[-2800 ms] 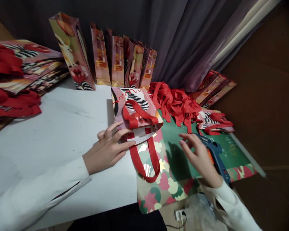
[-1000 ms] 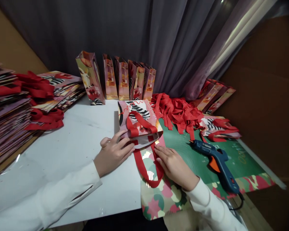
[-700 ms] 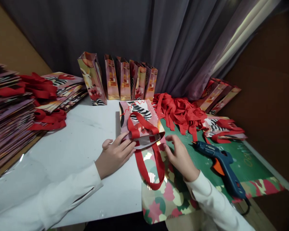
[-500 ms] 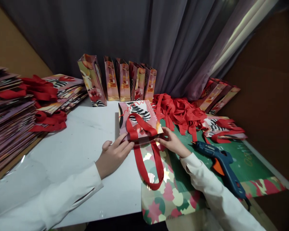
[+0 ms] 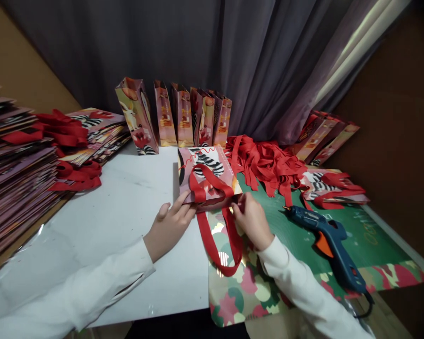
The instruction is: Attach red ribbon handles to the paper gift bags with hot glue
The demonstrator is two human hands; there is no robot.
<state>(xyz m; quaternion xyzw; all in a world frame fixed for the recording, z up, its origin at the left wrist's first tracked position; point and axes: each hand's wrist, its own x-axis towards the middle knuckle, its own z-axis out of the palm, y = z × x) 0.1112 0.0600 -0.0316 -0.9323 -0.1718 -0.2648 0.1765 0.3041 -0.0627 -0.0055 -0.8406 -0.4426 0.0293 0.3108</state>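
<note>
Pinching the paper bag's near right corner mid-table in your curled right hand, press the left corner evenly with your loosely spread, ungripping left hand.

- The scene is dim; the brown panel darkens to near-black.
- A small glint marks the left edge of the white table.
- Soft shadow borders the zebra-print paper bag.
- Wide-angle distortion stretches the edges.
</note>
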